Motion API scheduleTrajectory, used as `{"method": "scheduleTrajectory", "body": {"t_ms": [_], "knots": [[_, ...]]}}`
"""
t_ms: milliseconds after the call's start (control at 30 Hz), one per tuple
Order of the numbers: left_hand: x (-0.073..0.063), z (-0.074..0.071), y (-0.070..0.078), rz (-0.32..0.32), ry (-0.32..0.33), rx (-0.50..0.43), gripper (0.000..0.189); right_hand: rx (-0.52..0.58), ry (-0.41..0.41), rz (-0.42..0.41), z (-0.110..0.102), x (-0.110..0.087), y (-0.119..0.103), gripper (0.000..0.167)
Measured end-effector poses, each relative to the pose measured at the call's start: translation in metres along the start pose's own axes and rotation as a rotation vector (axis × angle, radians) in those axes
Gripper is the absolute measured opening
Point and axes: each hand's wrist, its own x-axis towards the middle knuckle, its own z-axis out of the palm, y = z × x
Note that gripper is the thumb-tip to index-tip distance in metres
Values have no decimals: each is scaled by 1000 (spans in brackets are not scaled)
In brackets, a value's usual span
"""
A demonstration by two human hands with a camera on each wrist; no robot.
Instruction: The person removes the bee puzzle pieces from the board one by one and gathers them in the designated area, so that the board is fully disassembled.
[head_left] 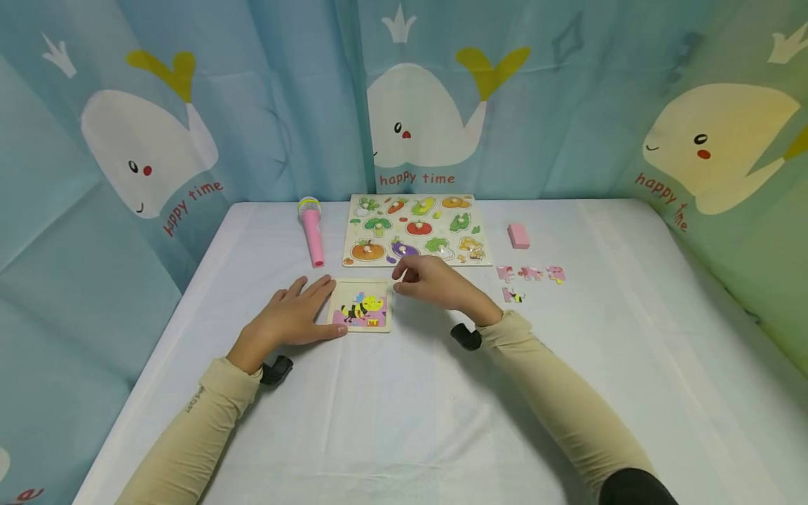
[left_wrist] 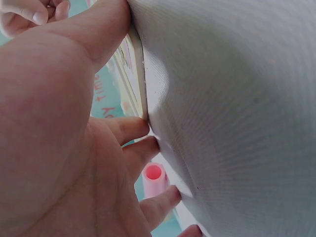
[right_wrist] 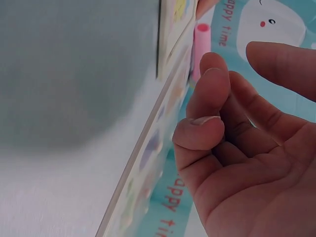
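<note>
A small square wooden puzzle tray [head_left: 346, 291] lies on the table with a bee picture [head_left: 362, 310] partly filling its lower area. My left hand [head_left: 287, 317] rests at the tray's left side, with the thumb at its lower edge and the fingers spread, mostly straight. Just right of the tray hovers my right hand [head_left: 435, 284], its fingers loosely bent and the thumb apart from them. The right wrist view shows nothing between those fingers [right_wrist: 211, 94]. Several pink jigsaw pieces [head_left: 530, 273] lie farther right, one with a bee part [head_left: 513, 295].
Behind the tray lies a vegetable peg board [head_left: 394, 207], close to the right hand. A pink toy microphone [head_left: 312, 238] lies to its left, and a pink block [head_left: 518, 236] to its right. Whale-print curtains [head_left: 284, 91] hang behind the white table [head_left: 391, 421].
</note>
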Motion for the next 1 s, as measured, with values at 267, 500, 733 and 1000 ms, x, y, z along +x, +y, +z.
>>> {"method": "scheduleTrajectory", "body": {"t_ms": [267,500,733,1000], "knots": [[2,2,-2,-2,-1,15,100,16,-38,-23,13,10,-10,22],[2,2,-4,8,1,16,100,-4,-74,-15,24,18,-16,25],[2,1,-3,7,-9,19,100,-26,-108,15,32,24,-19,28],[1,-1,-3,12,-15,19,99,-61,-140,17,41,32,-20,31]]}}
